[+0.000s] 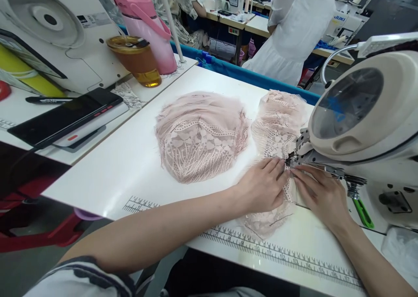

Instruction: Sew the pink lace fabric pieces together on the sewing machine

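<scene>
A pale pink lace piece [277, 142] lies on the white table under the needle area of a sewing machine [359, 109]. My left hand [263, 186] rests on this lace, its fingers bent and pressed together, gripping it just left of the presser foot [289, 159]. Close by on the right, my right hand [321, 194] has its fingertips pinched at the lace edge below the foot. Both sets of fingertips nearly meet there. To the left lies a rounded stack of pink lace pieces [200, 138], which neither hand touches.
Printed ruler markings [261, 247] run along the table's front edge. A green-handled tool [363, 213] lies beneath the machine. At left are a phone [65, 114], an amber cup [135, 59], a pink bottle [146, 31] and another machine [55, 27]. A person in white [297, 31] stands beyond.
</scene>
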The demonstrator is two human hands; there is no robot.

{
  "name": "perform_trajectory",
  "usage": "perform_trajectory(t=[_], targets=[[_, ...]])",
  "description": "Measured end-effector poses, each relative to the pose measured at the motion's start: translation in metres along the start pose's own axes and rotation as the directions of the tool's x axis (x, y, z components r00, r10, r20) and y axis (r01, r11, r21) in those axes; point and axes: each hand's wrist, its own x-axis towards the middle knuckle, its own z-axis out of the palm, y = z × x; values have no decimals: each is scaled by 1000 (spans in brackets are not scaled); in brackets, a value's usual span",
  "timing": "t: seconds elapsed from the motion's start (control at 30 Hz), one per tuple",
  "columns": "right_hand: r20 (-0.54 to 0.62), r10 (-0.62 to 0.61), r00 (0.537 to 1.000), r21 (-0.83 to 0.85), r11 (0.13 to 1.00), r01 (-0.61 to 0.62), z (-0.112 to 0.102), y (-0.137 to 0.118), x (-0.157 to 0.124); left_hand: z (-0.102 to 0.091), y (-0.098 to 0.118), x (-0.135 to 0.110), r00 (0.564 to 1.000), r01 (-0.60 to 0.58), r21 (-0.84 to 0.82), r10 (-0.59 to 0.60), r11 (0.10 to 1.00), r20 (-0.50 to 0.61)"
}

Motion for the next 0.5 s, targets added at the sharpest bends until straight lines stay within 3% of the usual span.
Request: perform_trajectory(t=[0.5], targets=[[-21, 42, 999, 86, 995, -40, 2, 0, -1, -1, 2, -1, 996, 39, -22, -41, 999, -78]])
